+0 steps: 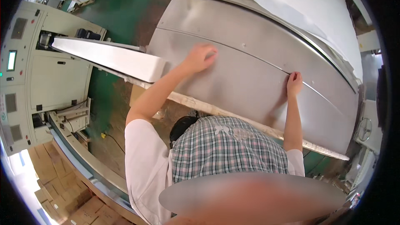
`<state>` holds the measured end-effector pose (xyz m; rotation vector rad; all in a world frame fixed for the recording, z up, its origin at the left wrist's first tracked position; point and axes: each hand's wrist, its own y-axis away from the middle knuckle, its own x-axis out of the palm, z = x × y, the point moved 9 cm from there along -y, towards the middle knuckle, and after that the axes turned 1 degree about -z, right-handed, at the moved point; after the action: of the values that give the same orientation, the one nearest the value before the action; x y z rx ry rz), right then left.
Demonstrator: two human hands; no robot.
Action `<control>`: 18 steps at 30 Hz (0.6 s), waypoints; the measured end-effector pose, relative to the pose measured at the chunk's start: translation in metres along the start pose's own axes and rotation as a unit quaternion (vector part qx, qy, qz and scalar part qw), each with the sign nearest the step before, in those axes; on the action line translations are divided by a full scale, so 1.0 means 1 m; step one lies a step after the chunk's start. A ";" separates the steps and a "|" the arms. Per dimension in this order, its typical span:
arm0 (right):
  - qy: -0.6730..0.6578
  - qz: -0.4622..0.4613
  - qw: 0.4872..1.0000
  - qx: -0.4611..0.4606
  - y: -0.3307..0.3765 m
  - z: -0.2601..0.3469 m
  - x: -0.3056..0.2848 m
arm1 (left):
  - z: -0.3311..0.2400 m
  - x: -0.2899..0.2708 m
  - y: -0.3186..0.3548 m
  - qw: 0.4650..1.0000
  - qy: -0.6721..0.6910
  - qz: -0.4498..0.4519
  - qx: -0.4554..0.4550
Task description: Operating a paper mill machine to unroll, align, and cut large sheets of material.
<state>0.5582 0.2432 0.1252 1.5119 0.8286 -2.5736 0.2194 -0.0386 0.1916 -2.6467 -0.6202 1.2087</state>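
A cream-coloured metal cabinet (56,85) with a small lit screen (12,60) stands at left, a long white box-shaped beam (112,60) jutting from it; brown cardboard boxes (52,168) are stacked at lower left. A thin dark cable with a yellow end (103,135) lies on the green floor (106,108); a round spoked handwheel (365,129) shows at right.

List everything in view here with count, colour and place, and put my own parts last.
Metal tabletop: one, silver-grey, centre to right
Sheet, material unclear: one, white, upper right
Machine cabinet: one, cream, left
Display screen: one, pale, on the cabinet
Long bar: one, white, between cabinet and tabletop
Handwheel: one, grey, far right
Cardboard boxes: several, brown, lower left
Floor: one, green, worn brown in patches, below
Plaid apron: one, green-white-pink, lower centre
Sleeves: two, white, flanking the apron
Left hand: one, bare, over the tabletop
Right hand: one, bare, at the tabletop's seam
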 end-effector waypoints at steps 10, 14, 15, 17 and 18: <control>0.053 0.011 0.999 0.005 -0.004 0.016 0.011 | 0.235 -0.076 -0.141 0.956 0.032 -0.168 -0.240; 0.074 0.021 0.997 0.004 -0.001 0.020 0.006 | 0.273 -0.085 -0.196 0.942 -0.029 -0.203 -0.267; 0.079 0.023 0.997 0.010 0.000 0.022 0.005 | 0.280 -0.088 -0.203 0.931 -0.034 -0.246 -0.267; 0.081 0.027 0.996 0.006 0.001 0.022 0.008 | 0.301 -0.084 -0.220 0.925 -0.013 -0.249 -0.286; 0.082 0.029 0.996 0.001 0.000 0.022 0.009 | 0.313 -0.081 -0.226 0.918 0.007 -0.254 -0.304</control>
<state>0.5362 0.2347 0.1262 1.7387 0.7849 -2.4360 -0.1317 0.1234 0.1125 -2.6300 -1.7945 0.9357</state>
